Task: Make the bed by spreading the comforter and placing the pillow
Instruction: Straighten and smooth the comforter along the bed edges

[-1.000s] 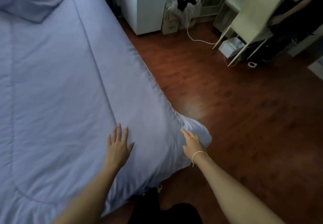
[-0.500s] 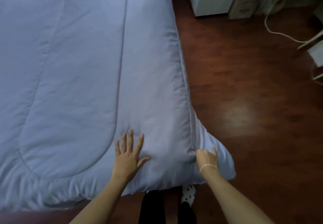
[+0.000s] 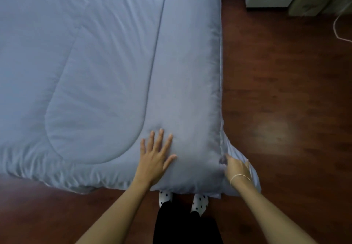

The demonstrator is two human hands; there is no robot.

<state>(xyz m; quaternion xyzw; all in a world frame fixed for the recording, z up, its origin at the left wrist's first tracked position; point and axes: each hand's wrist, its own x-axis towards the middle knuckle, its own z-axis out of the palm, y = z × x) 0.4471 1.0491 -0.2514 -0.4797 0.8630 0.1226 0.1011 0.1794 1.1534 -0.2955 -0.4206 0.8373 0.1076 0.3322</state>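
At lower centre, the comforter [image 3: 106, 76] is pinned flat by the open left hand [image 3: 154, 158] while its corner is pinched (grip tight) by the right hand [image 3: 235, 168]; an even outward pull is advised.

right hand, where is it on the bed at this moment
In the head view the right hand is at the comforter's near right corner, gripping the fabric beside the wooden floor, right of the flat left hand.

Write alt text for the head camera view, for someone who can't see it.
A person's left hand presses flat on a pale blue comforter at the bed's foot while the right hand grips its corner. A dark wooden floor lies alongside.
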